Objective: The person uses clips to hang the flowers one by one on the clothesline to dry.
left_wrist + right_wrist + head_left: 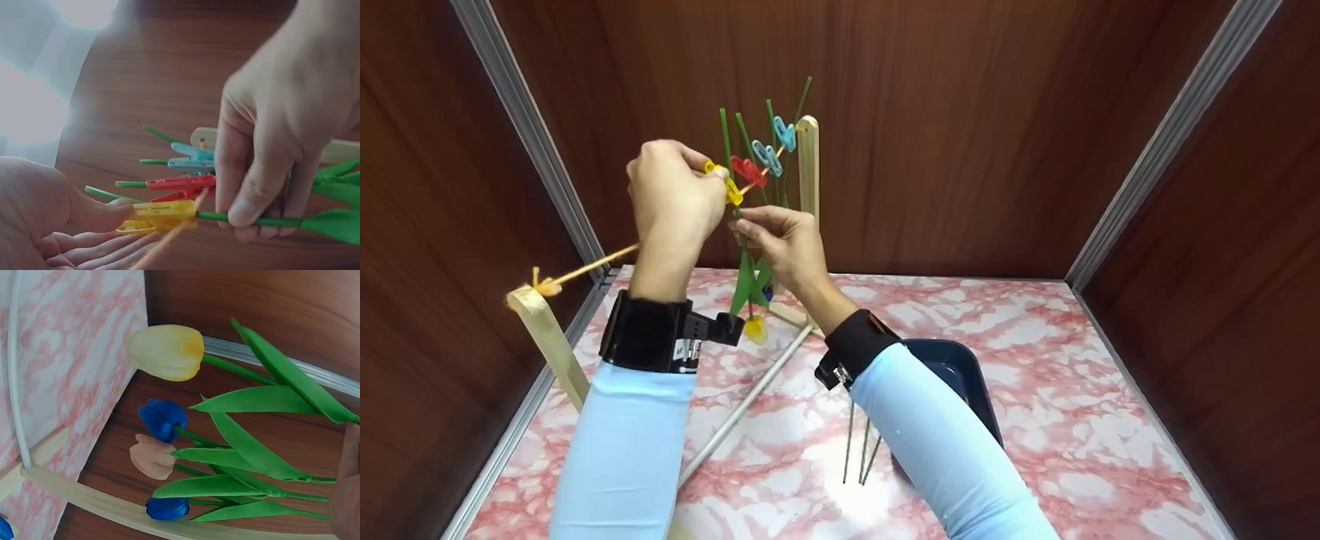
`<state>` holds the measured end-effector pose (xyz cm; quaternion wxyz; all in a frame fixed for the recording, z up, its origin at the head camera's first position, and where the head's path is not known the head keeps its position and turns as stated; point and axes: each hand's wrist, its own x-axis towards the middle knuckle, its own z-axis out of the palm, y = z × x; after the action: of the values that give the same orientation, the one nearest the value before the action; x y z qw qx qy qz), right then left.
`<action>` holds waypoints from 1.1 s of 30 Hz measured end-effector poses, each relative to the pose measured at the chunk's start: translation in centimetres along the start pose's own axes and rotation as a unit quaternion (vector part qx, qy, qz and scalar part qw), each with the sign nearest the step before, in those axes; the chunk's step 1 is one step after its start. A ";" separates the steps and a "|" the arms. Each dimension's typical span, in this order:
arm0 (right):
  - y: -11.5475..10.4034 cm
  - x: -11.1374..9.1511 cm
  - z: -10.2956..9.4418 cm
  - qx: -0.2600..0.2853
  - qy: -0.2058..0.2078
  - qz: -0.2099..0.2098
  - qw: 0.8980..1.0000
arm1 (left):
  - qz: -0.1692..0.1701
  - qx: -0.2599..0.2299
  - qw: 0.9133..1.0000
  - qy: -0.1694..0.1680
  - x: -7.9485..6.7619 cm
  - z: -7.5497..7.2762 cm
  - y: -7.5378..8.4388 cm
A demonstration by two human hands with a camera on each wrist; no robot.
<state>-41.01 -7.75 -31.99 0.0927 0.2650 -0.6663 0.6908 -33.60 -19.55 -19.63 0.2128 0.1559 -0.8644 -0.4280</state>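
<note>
Brown panels [945, 135] stand beyond my left hand [673, 184], which pinches the yellow clip [734, 193]; just below, my right hand [793, 241] pinches the yellow tulip [755, 330], head-down, by its near-vertical stem [211, 215].

An enclosed work booth: wood-grain panels [945, 135] fill the frame's top and sides, metal strips [1168, 139] join them, marbled table [1072, 420] below.

The head view is bright and fairly crisp, with washed-out glare on the marbled tabletop [877, 510]. Two blown-out lights [31, 107] haze the left wrist view's left side — the right wrist view looks dimmer, its wooden bar [101, 500] bowed, probably by lens distortion.
</note>
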 end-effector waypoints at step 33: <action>0.9 -0.5 -1.4 -0.072 -0.008 -0.011 0.997 | 0.074 0.079 0.991 0.083 -2.6 0.0 0.0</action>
<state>-41.35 -6.35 -32.96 0.1137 0.2707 -0.7121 0.6377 -31.30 -18.37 -20.22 0.3020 0.1433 -0.8838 -0.3272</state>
